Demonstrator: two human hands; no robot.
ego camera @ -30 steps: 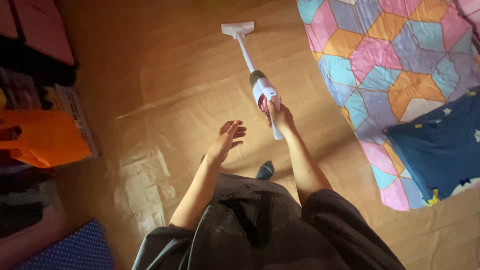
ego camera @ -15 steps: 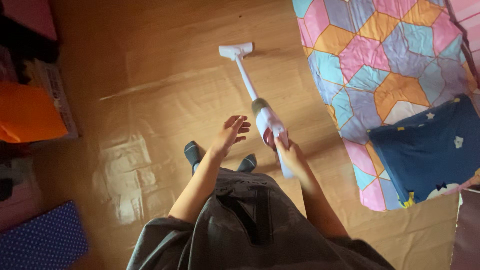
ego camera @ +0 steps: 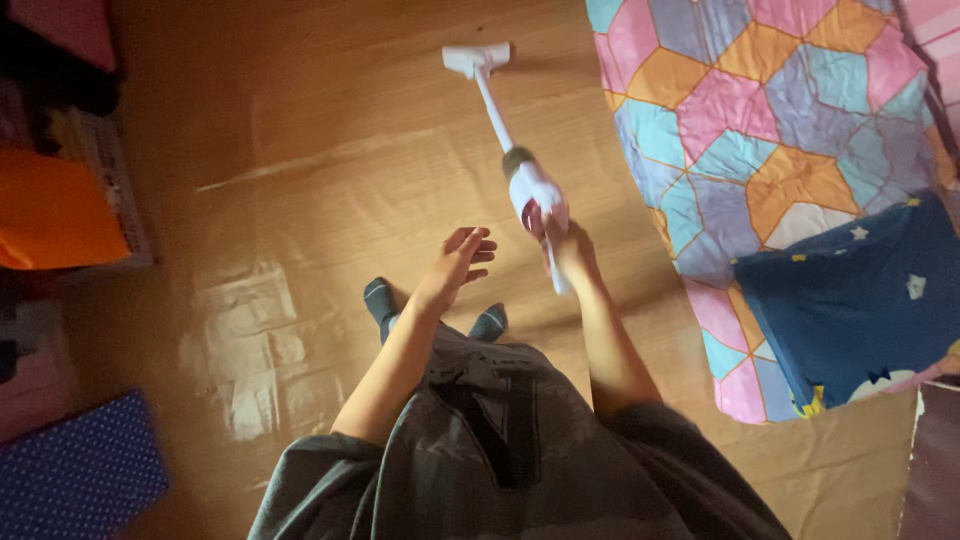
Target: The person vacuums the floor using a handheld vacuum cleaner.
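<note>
A single head-worn view looks steeply down from standing height onto the wooden floor (ego camera: pixel 300 150) ahead.

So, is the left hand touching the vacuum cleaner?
Apart. The head view shows the left hand open, with bare floor between its fingers and the vacuum cleaner, which the right hand grips.

dim warm light on a glossy wooden floor (ego camera: pixel 330 160), patchwork quilt (ego camera: pixel 760 110) at one side.

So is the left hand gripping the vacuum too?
No, the left hand hangs open and empty beside the stick vacuum; only the right hand grips it.
</note>
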